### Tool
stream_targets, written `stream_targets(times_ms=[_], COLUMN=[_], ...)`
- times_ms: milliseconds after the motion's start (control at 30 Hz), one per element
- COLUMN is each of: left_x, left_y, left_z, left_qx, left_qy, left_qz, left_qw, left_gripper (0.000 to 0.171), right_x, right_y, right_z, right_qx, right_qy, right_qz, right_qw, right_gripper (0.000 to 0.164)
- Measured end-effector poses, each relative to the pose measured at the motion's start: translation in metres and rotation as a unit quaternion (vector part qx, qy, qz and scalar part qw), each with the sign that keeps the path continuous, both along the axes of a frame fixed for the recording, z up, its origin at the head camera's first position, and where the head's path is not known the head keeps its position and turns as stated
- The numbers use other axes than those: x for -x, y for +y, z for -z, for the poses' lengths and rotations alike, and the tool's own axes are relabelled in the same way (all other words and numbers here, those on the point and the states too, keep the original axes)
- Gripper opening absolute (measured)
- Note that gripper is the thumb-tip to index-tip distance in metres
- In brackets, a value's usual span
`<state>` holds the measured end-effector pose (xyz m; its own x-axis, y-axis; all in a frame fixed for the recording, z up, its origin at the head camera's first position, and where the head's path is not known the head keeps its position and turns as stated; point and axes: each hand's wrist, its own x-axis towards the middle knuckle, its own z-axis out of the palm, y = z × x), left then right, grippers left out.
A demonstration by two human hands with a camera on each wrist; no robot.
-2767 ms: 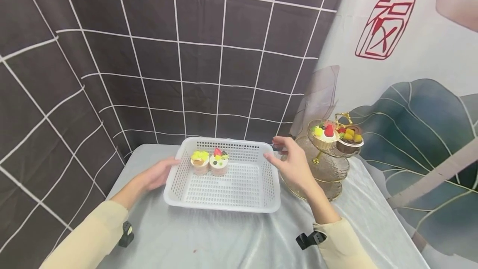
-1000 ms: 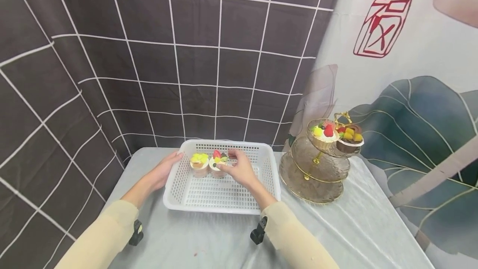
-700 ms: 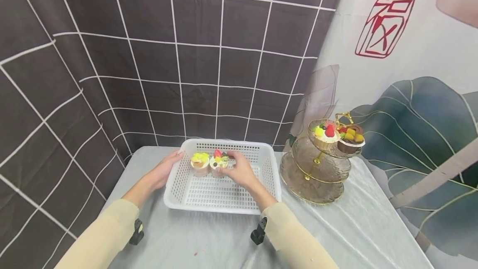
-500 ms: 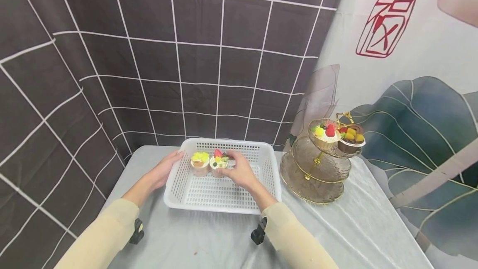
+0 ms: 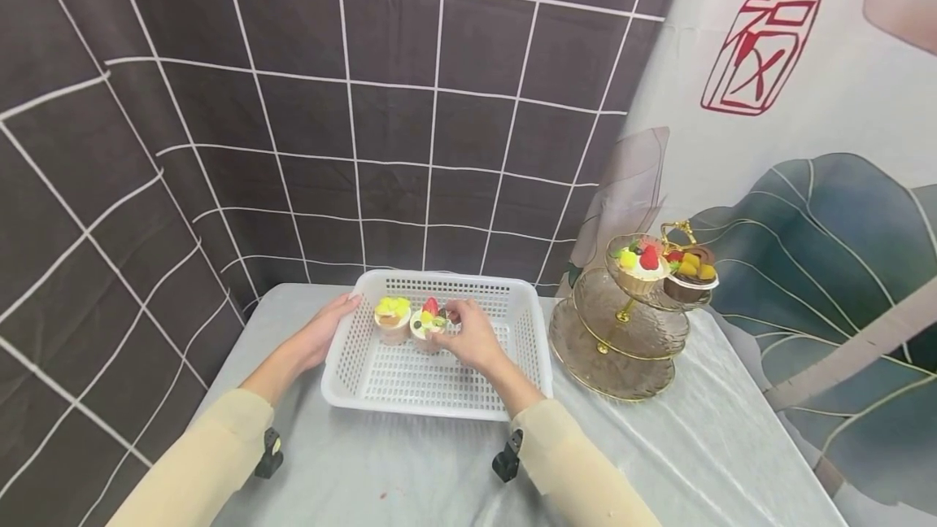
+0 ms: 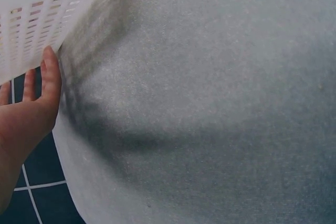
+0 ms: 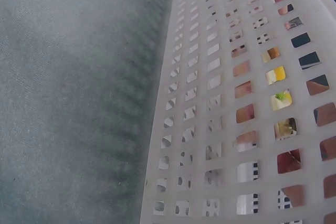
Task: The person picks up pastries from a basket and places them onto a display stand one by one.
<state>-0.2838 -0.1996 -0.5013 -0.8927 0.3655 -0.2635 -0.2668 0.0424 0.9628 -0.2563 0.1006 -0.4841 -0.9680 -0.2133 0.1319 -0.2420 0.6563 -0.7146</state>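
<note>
A white perforated plastic basket sits on the table with two cupcakes in its left half. My right hand reaches into it and pinches the right cupcake, white-topped with a strawberry and small fruit pieces, between thumb and fingers. That cupcake leans slightly. Close on its left stands the cupcake with yellow topping. My left hand rests against the basket's left side near the rim; in the left wrist view its fingers lie fairly straight against the outer wall. Through the holes in the right wrist view, bits of topping show.
A three-tier glass stand with gold trim is right of the basket. Its top tier bears a fruit-topped cupcake and a chocolate one. Pale cloth covers the table, and a dark grid curtain hangs behind.
From beside the basket's right rim, my right hand has moved left into the basket and taken hold of the strawberry-topped cupcake, which now tilts slightly. My left hand has come against the basket's left side.
</note>
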Motion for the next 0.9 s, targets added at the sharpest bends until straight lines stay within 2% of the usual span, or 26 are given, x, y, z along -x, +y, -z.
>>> stream_targets(times_ms=[200, 500, 667, 900], left_x=[-0.0001, -0.0023, -0.0022, -0.0009], left_y=[0.0003, 0.0011, 0.0008, 0.0011], left_z=[-0.0002, -0.0007, 0.0005, 0.0007], left_qx=[-0.002, -0.004, -0.007, -0.009], left_qy=[0.005, 0.004, 0.001, -0.002], left_qz=[0.003, -0.003, -0.007, -0.004], left_qw=[1.0000, 1.0000, 1.0000, 0.9999], left_gripper=[0.070, 0.070, 0.070, 0.070], right_x=[0.0012, 0.0015, 0.0015, -0.0006], right_y=[-0.0011, -0.0015, -0.0017, -0.0022], right_z=[0.0027, 0.0072, 0.0091, 0.0061], right_qx=[-0.012, 0.004, -0.017, -0.033], right_qy=[-0.017, -0.032, -0.025, -0.045], right_qz=[-0.004, -0.025, -0.036, -0.043], right_qw=[1.000, 0.999, 0.999, 0.998], right_gripper=[0.065, 0.070, 0.075, 0.077])
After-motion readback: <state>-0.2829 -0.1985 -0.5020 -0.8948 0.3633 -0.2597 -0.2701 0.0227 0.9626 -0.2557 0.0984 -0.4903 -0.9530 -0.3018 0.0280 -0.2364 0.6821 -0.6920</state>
